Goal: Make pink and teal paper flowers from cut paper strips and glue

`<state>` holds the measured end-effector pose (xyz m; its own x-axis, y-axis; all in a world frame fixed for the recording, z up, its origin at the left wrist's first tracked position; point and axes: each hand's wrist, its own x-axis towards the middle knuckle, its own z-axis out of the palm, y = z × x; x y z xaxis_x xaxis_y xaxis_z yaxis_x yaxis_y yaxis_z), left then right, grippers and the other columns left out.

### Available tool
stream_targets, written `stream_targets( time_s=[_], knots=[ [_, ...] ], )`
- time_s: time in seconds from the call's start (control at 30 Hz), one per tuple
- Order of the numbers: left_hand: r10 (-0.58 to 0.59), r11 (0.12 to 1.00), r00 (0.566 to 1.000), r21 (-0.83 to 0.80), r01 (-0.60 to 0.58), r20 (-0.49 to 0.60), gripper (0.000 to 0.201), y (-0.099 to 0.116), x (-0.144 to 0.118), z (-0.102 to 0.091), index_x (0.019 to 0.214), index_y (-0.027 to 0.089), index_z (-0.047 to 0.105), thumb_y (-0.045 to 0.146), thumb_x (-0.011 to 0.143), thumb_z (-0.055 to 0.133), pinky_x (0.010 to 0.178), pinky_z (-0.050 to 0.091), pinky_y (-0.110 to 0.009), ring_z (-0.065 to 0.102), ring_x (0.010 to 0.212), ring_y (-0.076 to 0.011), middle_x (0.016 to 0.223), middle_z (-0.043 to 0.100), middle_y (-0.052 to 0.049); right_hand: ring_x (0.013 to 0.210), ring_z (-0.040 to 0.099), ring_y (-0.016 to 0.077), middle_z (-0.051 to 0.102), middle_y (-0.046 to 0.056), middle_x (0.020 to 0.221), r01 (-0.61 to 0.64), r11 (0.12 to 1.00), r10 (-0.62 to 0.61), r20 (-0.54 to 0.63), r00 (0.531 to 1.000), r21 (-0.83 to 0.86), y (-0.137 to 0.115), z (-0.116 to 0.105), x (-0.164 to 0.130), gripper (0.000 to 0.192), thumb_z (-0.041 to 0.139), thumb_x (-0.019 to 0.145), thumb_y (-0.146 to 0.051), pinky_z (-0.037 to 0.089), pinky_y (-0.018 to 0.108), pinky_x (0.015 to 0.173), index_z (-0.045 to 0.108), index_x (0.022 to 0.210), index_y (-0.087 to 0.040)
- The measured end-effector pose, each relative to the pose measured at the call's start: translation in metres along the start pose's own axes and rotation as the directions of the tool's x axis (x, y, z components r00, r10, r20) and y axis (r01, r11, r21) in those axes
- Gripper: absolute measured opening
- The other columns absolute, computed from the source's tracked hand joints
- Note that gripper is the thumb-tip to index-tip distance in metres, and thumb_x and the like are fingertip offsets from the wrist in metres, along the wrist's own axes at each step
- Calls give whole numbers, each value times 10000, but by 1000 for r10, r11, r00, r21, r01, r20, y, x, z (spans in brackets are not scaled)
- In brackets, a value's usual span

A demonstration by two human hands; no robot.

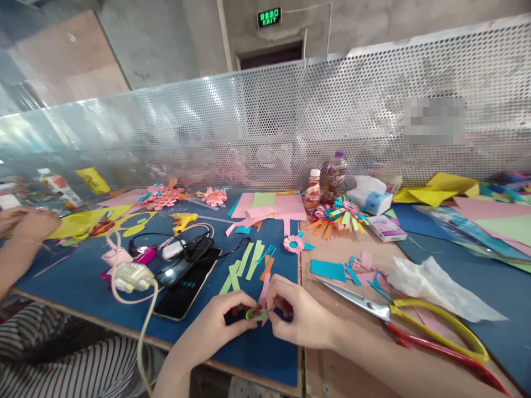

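Over tabletop [265, 362], hands [220, 321] facing, pinching green strip [256, 315]

Left of the scissors [386, 313], the fingers of the left hand [215, 323] and right hand [296, 312] hid the ends of a curled green strip [258, 315]. Farther left of the scissors, the frame's edge cut off a co-worker's forearm [14, 260]; beyond the scissors, a grey rectangle [435, 120] on the mesh panel [352, 99] was blurred past reading.

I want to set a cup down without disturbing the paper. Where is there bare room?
Blue tabletop lies bare from the left hand and right hand to its near edge; another patch lies between the yellow paper and cream plug. It's crowded around the smartphone, green paper strips and large scissors.
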<state>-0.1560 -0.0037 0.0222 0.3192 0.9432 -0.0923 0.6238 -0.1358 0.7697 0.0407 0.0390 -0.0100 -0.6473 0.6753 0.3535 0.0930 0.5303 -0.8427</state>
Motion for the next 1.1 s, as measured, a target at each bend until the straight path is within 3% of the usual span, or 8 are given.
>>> stream_targets(
  time_s=[0.43,1.1],
  knots=[
    [-2,1000,1000,-11,2,-22,232,1,-2,1,924,231,635,405,785,570,756,416,-232,550,813,-159,885,647,1,543,372,54,428,-22,813,-33,998,31,41,999,54,0,-3,1,226,522,651,-53,314,193,463,478,821,-195],
    [-31,999,1000,7,31,-5,182,-1,-2,0,926,273,623,383,786,586,762,381,-193,540,836,-134,920,643,48,571,387,63,442,-27,783,-34,996,34,-5,999,77,6,-1,3,181,524,655,-67,316,187,478,441,752,-196]
  ],
)
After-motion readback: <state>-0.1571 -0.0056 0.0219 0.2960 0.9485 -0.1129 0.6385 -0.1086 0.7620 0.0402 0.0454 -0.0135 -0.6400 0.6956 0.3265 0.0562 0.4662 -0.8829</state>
